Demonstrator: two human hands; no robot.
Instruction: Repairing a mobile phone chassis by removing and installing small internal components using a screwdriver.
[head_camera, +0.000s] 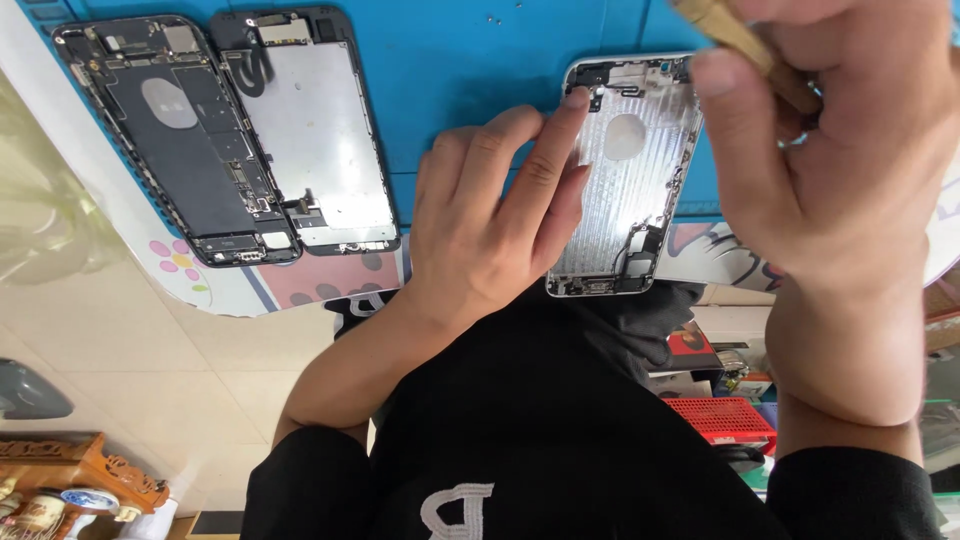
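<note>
An empty silver phone housing (622, 180) lies on a blue work mat (450, 60), inside face up. My left hand (490, 220) rests on the mat beside it, with the index fingertip touching the housing's upper left corner. My right hand (830, 140) hovers over the housing's right edge, fingers closed on a brass-coloured tool handle (745, 45); the tool's tip is hidden by my fingers.
At the upper left lie an opened black phone body (175, 140) with its boards showing and its detached screen panel (315, 135), side by side. A red basket (725, 415) sits below the table edge at right. A carved wooden stand (75, 470) is at the bottom left.
</note>
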